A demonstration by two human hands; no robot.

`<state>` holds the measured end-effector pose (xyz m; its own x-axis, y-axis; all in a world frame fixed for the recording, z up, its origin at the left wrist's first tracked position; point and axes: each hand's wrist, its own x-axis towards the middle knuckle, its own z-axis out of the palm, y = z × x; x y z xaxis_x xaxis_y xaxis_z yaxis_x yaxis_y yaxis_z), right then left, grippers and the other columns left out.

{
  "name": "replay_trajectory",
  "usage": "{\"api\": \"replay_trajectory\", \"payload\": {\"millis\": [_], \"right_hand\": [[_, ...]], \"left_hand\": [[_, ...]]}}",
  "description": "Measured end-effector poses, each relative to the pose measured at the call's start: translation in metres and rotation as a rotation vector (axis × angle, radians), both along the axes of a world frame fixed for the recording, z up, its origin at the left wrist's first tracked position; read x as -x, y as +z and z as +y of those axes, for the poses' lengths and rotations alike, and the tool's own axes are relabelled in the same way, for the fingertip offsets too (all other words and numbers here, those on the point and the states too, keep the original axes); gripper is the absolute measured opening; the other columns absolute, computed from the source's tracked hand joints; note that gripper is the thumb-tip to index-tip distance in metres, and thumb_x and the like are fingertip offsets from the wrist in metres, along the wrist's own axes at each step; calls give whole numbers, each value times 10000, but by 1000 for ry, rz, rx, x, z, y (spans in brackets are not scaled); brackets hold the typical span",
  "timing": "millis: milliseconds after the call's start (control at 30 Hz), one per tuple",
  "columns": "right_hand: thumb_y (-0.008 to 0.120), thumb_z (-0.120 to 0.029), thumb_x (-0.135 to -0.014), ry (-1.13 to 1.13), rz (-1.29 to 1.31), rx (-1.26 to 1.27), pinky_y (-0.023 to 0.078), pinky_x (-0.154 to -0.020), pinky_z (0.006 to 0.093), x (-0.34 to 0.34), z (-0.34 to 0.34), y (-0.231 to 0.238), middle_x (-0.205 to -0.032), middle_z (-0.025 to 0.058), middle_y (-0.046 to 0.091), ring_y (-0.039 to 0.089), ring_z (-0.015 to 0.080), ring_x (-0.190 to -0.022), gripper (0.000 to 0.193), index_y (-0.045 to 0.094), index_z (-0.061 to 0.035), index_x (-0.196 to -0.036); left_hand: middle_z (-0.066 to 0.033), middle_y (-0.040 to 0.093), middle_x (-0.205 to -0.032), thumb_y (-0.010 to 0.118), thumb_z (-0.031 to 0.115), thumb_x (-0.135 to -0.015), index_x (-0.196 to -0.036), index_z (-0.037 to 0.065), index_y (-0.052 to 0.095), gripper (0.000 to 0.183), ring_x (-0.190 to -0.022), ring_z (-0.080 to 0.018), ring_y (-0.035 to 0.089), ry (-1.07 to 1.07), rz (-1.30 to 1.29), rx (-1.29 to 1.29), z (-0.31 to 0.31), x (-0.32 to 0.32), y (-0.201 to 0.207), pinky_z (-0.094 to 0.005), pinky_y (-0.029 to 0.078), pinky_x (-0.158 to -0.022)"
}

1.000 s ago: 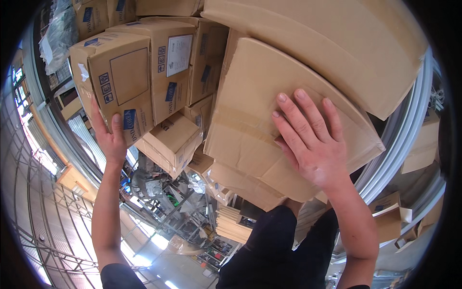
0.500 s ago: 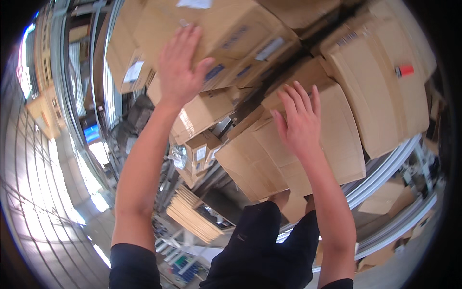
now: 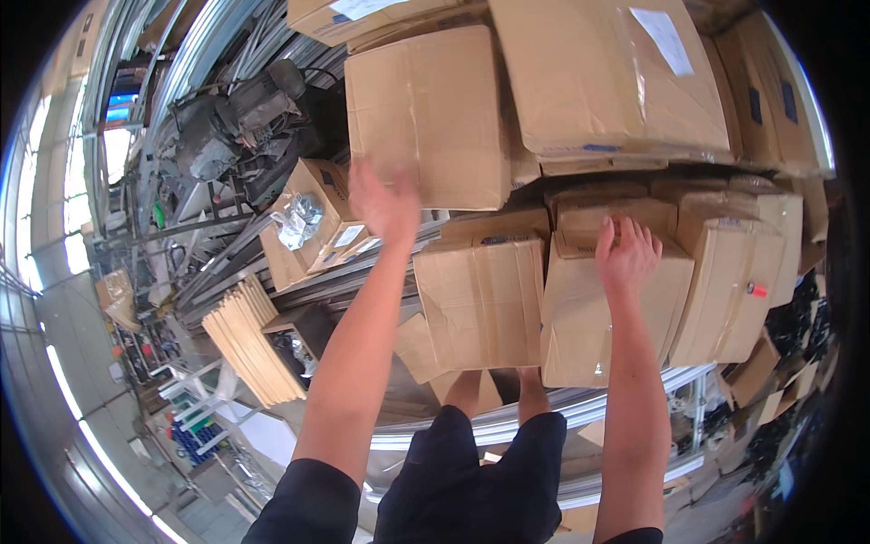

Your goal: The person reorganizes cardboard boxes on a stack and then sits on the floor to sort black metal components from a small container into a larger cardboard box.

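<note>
The left hand (image 3: 388,201), blurred, overlaps a large box's (image 3: 444,104) near-left corner, the right hand (image 3: 627,256) a nearer box (image 3: 580,313), each grip open.

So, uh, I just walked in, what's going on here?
A person is among cardboard boxes with both bare hands out. The left hand is at the lower left edge of a box in the farther row; it is blurred, so contact is unclear. The right hand is over the middle box of the nearer row; whether it touches is hard to tell. Neither hand is closed around a box. A small red item sits on the box to the right.
</note>
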<state>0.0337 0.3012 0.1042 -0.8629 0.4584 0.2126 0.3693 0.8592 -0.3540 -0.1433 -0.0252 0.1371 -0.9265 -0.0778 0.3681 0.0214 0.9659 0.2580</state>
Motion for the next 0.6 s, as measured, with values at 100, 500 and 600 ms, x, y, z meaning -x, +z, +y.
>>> {"api": "replay_trajectory", "payload": {"millis": [100,500,600], "right_hand": [[582,-352,-1004,-6,-4,-26,471,-835,430,-5,3,-4,-871,63,728,667,291,-863,291,726,-118,-907],[531,-337,-1023,8,-109,-79,435,-767,448,2,0,-2,-823,84,687,632,320,-807,326,680,-102,-855],[522,-326,-1022,12,-110,-96,433,-765,448,3,1,-4,-810,91,676,629,326,-804,323,678,-99,-852]], "left_hand": [[-162,522,-1530,643,358,-968,-1508,73,470,635,-1409,-373,472,387,-374,-409,-34,6,-2,-538,340,-1154],[-173,626,-1313,513,471,-1036,-1472,20,469,629,-1235,-357,582,371,-357,-112,-8,69,3,-495,428,-1010],[-173,626,-1299,510,466,-1040,-1474,21,462,624,-1223,-358,583,368,-382,-115,-7,71,4,-493,430,-1003]]}}
